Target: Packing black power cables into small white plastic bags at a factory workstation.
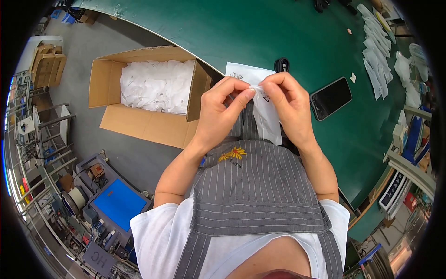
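Over the near table edge, in front of my apron, I hold a small white translucent plastic bag (268, 124) by its upper end. My left hand (219, 109) pinches one side of that end between thumb and forefinger. Close beside it, my right hand (293, 108) pinches the other side the same way. The bag hangs down between my hands; whether anything is inside cannot be made out. Just beyond my fingertips, another white plastic bag (248, 72) lies flat on the green table (223, 28). A coiled black cable (281, 64) sits beside it.
An open cardboard box (139, 127) full of white plastic bags (155, 86) stands at left. A black phone (331, 99) lies right of my right hand. More white bags (374, 51) are laid overlapping at far right. A cart with a blue top (119, 204) stands lower left.
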Action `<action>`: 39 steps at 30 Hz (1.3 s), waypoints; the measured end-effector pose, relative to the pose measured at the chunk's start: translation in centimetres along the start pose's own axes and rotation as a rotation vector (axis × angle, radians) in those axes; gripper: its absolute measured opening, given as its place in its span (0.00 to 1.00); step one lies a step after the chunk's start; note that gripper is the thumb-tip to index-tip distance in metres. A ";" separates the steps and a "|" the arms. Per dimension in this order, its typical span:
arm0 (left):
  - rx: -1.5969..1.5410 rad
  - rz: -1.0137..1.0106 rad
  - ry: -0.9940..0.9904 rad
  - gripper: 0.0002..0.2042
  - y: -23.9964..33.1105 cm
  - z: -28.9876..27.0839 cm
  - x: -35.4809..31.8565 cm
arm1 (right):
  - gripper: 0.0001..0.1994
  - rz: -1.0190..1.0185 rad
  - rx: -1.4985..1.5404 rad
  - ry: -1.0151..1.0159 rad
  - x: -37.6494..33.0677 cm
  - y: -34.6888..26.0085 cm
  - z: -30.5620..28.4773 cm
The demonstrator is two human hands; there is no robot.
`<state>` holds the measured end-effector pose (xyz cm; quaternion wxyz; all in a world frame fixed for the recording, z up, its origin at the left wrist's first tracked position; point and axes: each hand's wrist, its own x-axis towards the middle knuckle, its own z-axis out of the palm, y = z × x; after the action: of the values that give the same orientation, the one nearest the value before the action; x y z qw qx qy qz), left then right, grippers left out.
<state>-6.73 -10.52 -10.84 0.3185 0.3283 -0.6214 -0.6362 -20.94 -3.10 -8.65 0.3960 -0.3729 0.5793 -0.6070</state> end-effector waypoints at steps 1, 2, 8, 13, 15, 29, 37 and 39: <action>0.024 0.022 0.008 0.04 0.0 0.0 -0.1 | 0.08 -0.004 -0.053 0.013 0.4 0.3 -0.5; 0.048 0.043 0.016 0.04 0.0 0.0 -0.2 | 0.07 -0.007 -0.106 0.025 0.6 0.7 -0.7; 0.082 -0.093 -0.080 0.06 -0.7 -0.9 -0.1 | 0.07 -0.069 -0.224 0.102 0.6 1.4 -0.4; 0.041 -0.070 -0.108 0.09 0.5 1.3 1.0 | 0.07 -0.103 -0.402 -0.043 1.0 1.1 -0.3; 0.040 -0.041 -0.088 0.08 -0.2 1.0 1.6 | 0.08 -0.018 -0.310 0.004 0.9 1.2 -0.6; -0.304 -0.131 0.185 0.07 -1.5 0.6 1.7 | 0.08 0.291 0.135 0.248 -3.2 3.2 -4.3; -0.402 -0.088 0.255 0.08 -2.6 1.4 1.9 | 0.08 0.125 -0.152 0.310 -4.2 3.7 -3.7; -0.087 0.167 0.347 0.07 -3.6 1.7 1.8 | 0.08 0.116 -0.145 0.348 -4.3 3.8 -3.7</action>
<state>-9.17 -10.95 -14.48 0.4865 0.3664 -0.5541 -0.5675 -22.35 2.33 -12.60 0.2964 -0.2558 0.7018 -0.5951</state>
